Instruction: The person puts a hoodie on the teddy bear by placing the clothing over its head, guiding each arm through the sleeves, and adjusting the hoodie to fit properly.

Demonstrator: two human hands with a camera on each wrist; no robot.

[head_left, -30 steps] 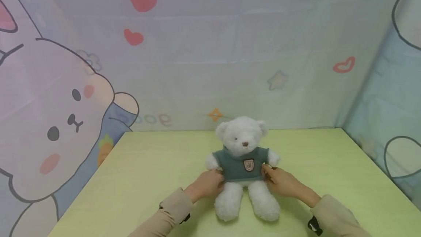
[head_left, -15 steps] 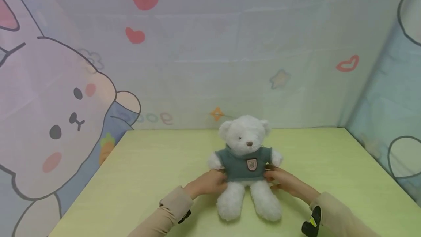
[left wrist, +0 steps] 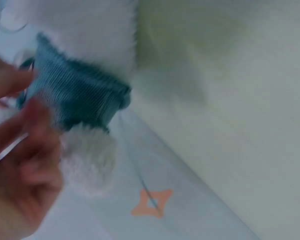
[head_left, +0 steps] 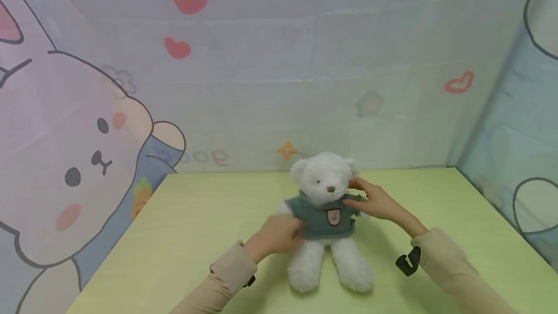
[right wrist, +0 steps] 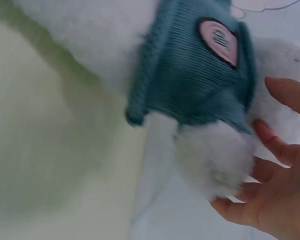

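A white teddy bear [head_left: 328, 178] in a teal knitted sweater [head_left: 316, 217] sits upright on the table, facing me. The sweater has a pink shield-shaped badge [head_left: 333, 217] on its chest. My left hand [head_left: 279, 234] is beside the sweater's lower left side. In the left wrist view its fingers [left wrist: 37, 165] are loosely bent, the thumb apart from them, and nothing shows between. My right hand [head_left: 379, 201] is at the bear's shoulder on the right, thumb and fingers spread. In the right wrist view the fingertips [right wrist: 222, 205] are close to the bear's furry arm [right wrist: 212, 155]; contact is unclear.
The yellow-green tabletop [head_left: 196, 217] spreads around the bear. Behind it hangs a pale backdrop cloth [head_left: 270, 71] with hearts, stars and a large cartoon rabbit [head_left: 83, 159]. Another printed cloth [head_left: 514, 125] borders the right side.
My right hand has left the sweater's lower right hem, risen to the bear's shoulder and spread its fingers. My left hand has come slightly up and forward of the sweater's side. The bear stays seated.
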